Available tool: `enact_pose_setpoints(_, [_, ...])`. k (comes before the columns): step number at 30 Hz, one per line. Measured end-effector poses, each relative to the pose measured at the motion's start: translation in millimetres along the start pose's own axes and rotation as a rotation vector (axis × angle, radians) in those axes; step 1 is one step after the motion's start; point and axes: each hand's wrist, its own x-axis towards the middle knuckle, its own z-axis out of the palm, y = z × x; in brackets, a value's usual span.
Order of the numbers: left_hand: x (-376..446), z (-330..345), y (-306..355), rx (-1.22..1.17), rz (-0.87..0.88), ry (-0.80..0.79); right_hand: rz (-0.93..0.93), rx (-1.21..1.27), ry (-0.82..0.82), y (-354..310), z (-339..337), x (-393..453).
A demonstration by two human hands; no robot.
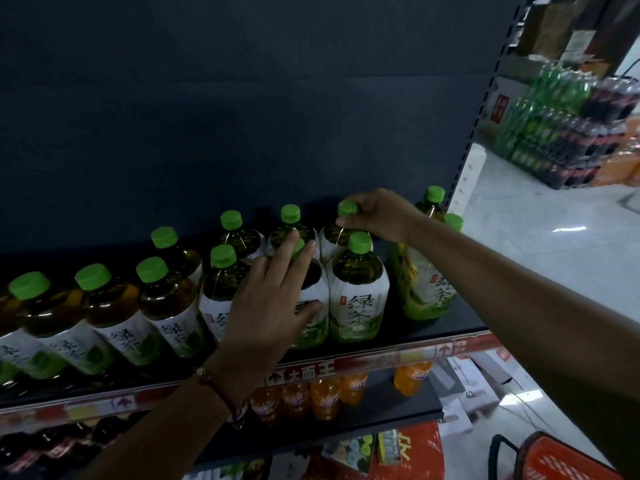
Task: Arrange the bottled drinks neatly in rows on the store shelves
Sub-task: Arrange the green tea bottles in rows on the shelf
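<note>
Green-capped tea bottles stand in two rows along the top shelf (429, 332). My left hand (273, 299) lies with straight fingers against a front-row bottle (311, 323), its thumb on the white label. My right hand (377, 213) pinches the green cap of a back-row bottle (346, 208) next to the dark back panel. Another front-row bottle (358, 292) stands just right of my left hand. Two more tea bottles (424, 285) stand at the shelf's right end, behind my right forearm.
Orange soda bottles (325, 393) sit on the shelf below, dark bottles (62, 445) at lower left. A red basket (557, 459) stands on the floor at bottom right. Wrapped drink packs (561, 133) are stacked across the aisle. The shelf upright (485, 109) bounds the right side.
</note>
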Motion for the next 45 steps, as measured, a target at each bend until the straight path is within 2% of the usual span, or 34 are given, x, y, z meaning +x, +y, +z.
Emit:
enact_pose_setpoints(5, [2,-1,-5,0.093,0.079,0.034,0.087,0.317,-0.064,-10,-3,-27])
enact_pose_setpoints(9, [3,2,-10,0.153,0.123,0.036,0.016,0.441,0.159,-22,16,-90])
enact_pose_setpoints(13, [5,5,-12,0.122,0.14,0.065,-0.05,0.351,0.232,-24,52,-132])
enact_pose_setpoints(16, [5,5,-13,0.118,0.144,0.072,0.045,0.199,0.283,-15,73,-129])
enact_pose_setpoints(20, [6,5,-15,0.086,0.154,0.041,0.132,0.156,0.336,-15,79,-124])
enact_pose_setpoints(31, [-1,-10,-3,0.089,0.106,-0.008,0.139,0.072,0.314,-31,78,-137])
enact_pose_setpoints(34, [-2,-17,15,0.07,0.1,0.037,0.111,0.029,0.411,-28,58,-150])
enact_pose_setpoints(37, [7,-17,39,0.052,0.147,0.065,0.113,-0.017,0.622,-12,27,-156])
enact_pose_setpoints(39, [16,-10,58,0.032,0.108,0.054,0.148,-0.007,0.706,8,5,-150])
enact_pose_setpoints(41, [25,-3,74,0.001,0.047,0.022,0.21,0.075,0.643,27,-13,-141])
enact_pose_setpoints(43, [30,5,86,-0.045,-0.026,-0.004,0.218,0.198,0.47,47,-25,-130])
enact_pose_setpoints(45, [32,12,93,-0.083,-0.097,-0.025,0.184,0.175,0.367,67,-27,-122])
